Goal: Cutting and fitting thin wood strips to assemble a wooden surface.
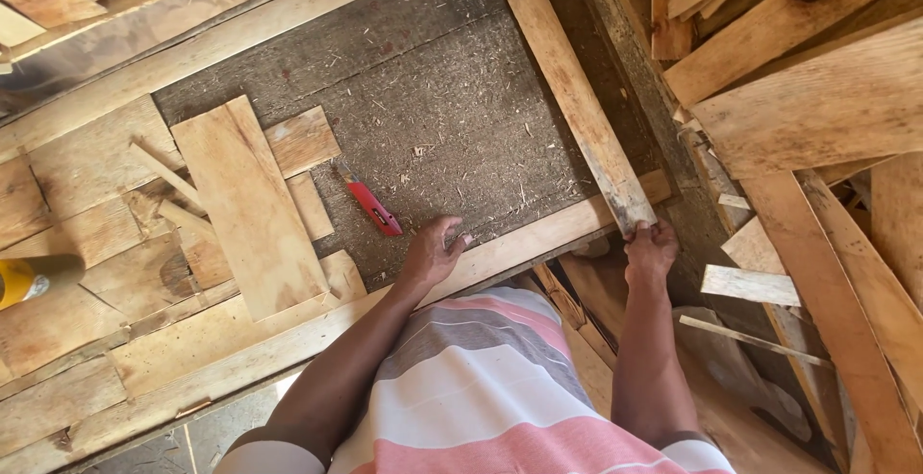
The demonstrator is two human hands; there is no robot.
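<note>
1. Our right hand (650, 251) closes round the near end of a long plank (573, 89). The fingers curl over its worn, grey tip.
2. The plank runs away from us, slanting up and to the left across the table (452, 99). Its near end lies on the pale rail (524, 240) along the table's near edge.
3. Our left hand (432, 251) rests flat, palm down, on that same rail and on the table's edge, fingers loosely spread and holding nothing.
4. A red knife (372, 207) lies on the rough dark board just beyond the left hand, close to it but not touching.
5. Left of the knife, a wide board (252, 207) lies slantwise over a heap of shorter offcuts (300, 139) and thin strips.
6. At the far left edge we see a yellow tool (21, 280), blurred and only partly in view; we cannot tell what it is.
7. To the right of the table, many loose planks (817, 109) lie heaped at different angles.
8. Below the right hand, a short pale offcut (750, 285) lies among them.
9. Sawdust and wood fibres speckle the dark board.
</note>
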